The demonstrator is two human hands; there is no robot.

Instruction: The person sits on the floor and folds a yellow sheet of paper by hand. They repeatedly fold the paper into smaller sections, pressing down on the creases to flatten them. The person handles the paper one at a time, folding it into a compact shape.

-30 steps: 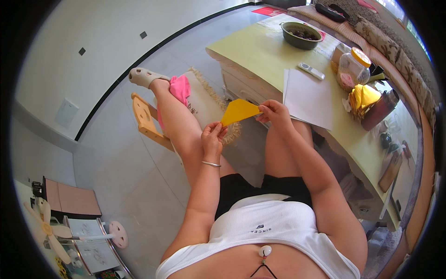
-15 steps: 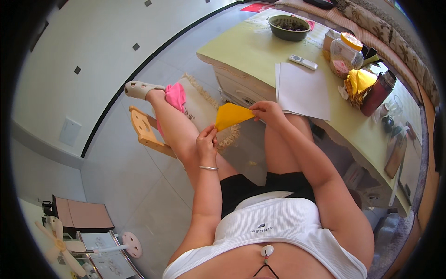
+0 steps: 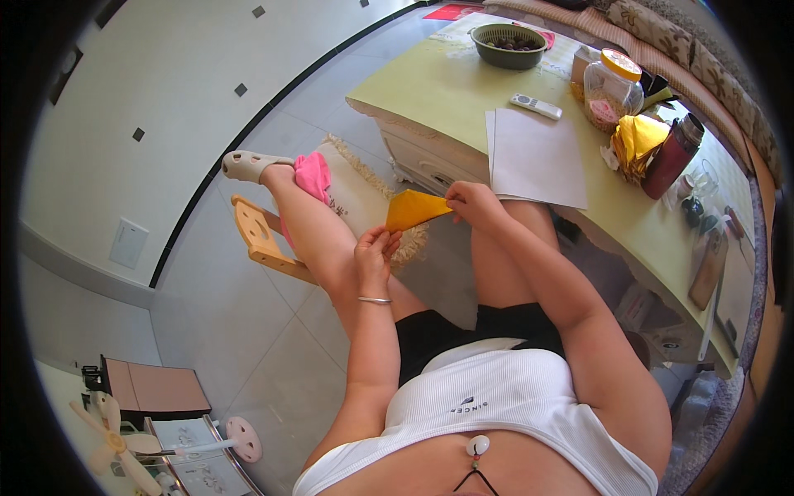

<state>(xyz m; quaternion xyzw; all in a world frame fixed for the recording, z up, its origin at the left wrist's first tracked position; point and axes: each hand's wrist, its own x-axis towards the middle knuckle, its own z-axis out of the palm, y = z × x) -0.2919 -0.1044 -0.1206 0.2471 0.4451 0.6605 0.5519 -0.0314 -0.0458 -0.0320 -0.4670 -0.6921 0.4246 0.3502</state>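
Note:
A folded piece of yellow paper (image 3: 415, 210), roughly triangular, is held up in front of me above my lap. My left hand (image 3: 376, 250), with a silver bangle at its wrist, pinches the paper's lower left corner between thumb and fingers. At the paper's right tip, my right hand (image 3: 473, 203) grips it with closed fingers. White paper sheets (image 3: 539, 159) lie at the table's edge just beyond my right hand.
On the green-topped table (image 3: 430, 91) stand a basket of dark fruit (image 3: 508, 48), a remote control (image 3: 536, 106), a lidded jar (image 3: 613, 89), gold folded paper (image 3: 638, 142) and a dark red flask (image 3: 674, 157). A wooden stool (image 3: 263, 236) and a fan (image 3: 116, 442) are at left.
The yellow paper has tilted and looks narrower. My left hand has shifted slightly right along with its lower corner, while my right hand keeps hold of the right tip.

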